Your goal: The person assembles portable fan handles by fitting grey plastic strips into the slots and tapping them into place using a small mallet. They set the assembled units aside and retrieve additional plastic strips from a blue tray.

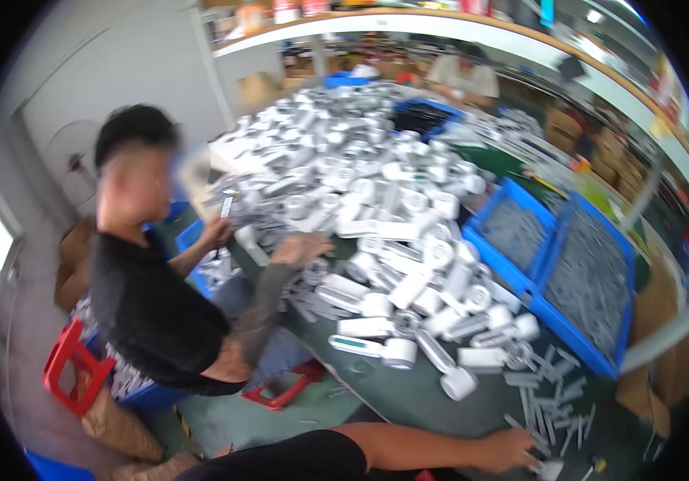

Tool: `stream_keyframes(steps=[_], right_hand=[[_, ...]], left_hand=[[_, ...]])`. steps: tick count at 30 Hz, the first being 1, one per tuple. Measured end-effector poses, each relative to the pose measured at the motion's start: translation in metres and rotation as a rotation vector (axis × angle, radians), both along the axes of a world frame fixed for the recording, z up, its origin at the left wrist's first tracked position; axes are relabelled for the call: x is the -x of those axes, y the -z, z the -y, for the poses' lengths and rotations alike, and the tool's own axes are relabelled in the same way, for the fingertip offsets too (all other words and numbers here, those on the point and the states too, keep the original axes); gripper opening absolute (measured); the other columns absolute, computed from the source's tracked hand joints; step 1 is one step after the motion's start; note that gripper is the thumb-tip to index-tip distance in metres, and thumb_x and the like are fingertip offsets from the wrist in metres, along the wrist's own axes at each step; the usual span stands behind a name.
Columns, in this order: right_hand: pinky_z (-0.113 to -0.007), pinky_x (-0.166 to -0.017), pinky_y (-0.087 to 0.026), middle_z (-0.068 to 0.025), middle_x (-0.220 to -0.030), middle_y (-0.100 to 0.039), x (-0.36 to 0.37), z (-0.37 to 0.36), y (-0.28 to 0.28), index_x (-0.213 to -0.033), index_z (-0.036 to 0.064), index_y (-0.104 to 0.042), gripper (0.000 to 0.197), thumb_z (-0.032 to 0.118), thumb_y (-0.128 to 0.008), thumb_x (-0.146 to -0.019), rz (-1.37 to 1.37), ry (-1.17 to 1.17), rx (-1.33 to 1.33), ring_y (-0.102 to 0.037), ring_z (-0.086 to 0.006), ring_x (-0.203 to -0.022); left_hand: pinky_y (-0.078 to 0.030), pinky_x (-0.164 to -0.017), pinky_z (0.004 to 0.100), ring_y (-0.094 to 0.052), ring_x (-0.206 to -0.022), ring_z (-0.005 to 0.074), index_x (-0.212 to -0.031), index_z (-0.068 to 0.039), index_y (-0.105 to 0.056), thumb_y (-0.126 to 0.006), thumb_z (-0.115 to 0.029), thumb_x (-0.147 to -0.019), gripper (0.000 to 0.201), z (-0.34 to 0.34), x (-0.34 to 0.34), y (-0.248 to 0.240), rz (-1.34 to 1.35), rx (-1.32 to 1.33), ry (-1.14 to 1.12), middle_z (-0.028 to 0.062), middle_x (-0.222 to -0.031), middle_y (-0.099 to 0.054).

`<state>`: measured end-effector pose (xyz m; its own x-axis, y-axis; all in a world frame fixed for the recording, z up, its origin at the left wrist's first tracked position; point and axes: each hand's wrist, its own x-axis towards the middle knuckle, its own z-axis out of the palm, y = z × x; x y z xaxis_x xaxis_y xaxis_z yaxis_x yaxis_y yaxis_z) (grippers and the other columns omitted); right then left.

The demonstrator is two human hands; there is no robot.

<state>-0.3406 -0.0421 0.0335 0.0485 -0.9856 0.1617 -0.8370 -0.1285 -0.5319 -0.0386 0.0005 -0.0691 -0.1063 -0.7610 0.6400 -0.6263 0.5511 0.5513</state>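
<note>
My left hand (pixel 509 451) comes in from the lower edge under a black sleeve and rests low over the dark green table. Its fingers are bent together at loose grey strips (pixel 549 405), with a small pale flat piece (pixel 551 470) at the fingertips. Blur hides whether that piece is gripped. Just beyond the hand lie white plastic devices with long handles and round heads, such as one tipped toward me (pixel 458 383) and one with a dark green strip (pixel 356 345). My right hand is not in view.
A large heap of white devices (pixel 320 144) covers the far table. Blue bins (pixel 618 353) of grey parts stand on the right. At the left, a seated co-worker (pixel 152 305) in black holds a small part. A shelf (pixel 408 22) crosses overhead; another person (pixel 464 76) sits far back.
</note>
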Motion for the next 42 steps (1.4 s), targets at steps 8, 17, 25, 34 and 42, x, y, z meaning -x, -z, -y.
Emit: stream_keyframes(steps=[8,17,25,34,42], right_hand=[[-0.05,-0.086,-0.062,-0.0211,-0.118,-0.08,-0.017,0.071,0.036,-0.124,0.0095,-0.082,0.037,0.038,-0.063,-0.11,-0.41,0.102,0.093,-0.076,-0.0394,-0.1],[-0.053,-0.077,-0.061,-0.0228,-0.114,-0.078,-0.03,0.081,0.046,-0.132,0.0052,-0.069,0.042,0.039,-0.057,-0.11,-0.567,0.116,0.065,-0.077,-0.0412,-0.092],[-0.055,-0.077,-0.058,-0.0257,-0.113,-0.077,-0.022,0.085,0.045,-0.134,0.002,-0.064,0.044,0.036,-0.059,-0.108,-0.607,0.092,0.042,-0.076,-0.0449,-0.093],[-0.057,-0.075,-0.057,-0.0279,-0.108,-0.076,-0.015,0.081,0.043,-0.124,0.0039,-0.068,0.038,0.036,-0.061,-0.106,-0.472,0.042,0.147,-0.074,-0.0488,-0.091],[-0.057,-0.08,-0.058,-0.0281,-0.11,-0.076,-0.027,0.077,0.043,-0.127,0.005,-0.069,0.04,0.037,-0.062,-0.104,-0.411,0.028,0.098,-0.074,-0.0502,-0.095]], left_hand=[[-0.049,-0.074,0.0513,-0.061,-0.089,0.0371,-0.103,-0.016,-0.077,-0.064,-0.027,-0.102,0.017,-0.056,-0.043,-0.027,-0.021,0.109,-0.047,0.0148,-0.091,-0.061],[-0.05,-0.078,0.0483,-0.063,-0.092,0.0318,-0.11,-0.016,-0.073,-0.063,-0.027,-0.103,0.017,-0.061,-0.048,-0.041,0.078,-0.064,0.046,0.0117,-0.097,-0.064],[-0.051,-0.081,0.0463,-0.063,-0.094,0.0322,-0.126,-0.013,-0.074,-0.07,-0.018,-0.102,0.025,-0.071,-0.056,-0.019,-0.196,-0.042,-0.014,0.0128,-0.099,-0.062],[-0.054,-0.083,0.0316,-0.066,-0.092,0.0121,-0.109,-0.001,-0.069,-0.075,-0.011,-0.104,0.013,-0.152,-0.282,-0.119,-0.753,0.188,-0.978,0.0085,-0.099,-0.073],[-0.049,-0.113,0.0495,-0.061,-0.131,0.0472,-0.133,0.002,-0.066,-0.083,-0.031,-0.096,0.052,-0.142,-0.394,-0.131,-0.345,0.142,-1.399,0.0306,-0.141,-0.064]])
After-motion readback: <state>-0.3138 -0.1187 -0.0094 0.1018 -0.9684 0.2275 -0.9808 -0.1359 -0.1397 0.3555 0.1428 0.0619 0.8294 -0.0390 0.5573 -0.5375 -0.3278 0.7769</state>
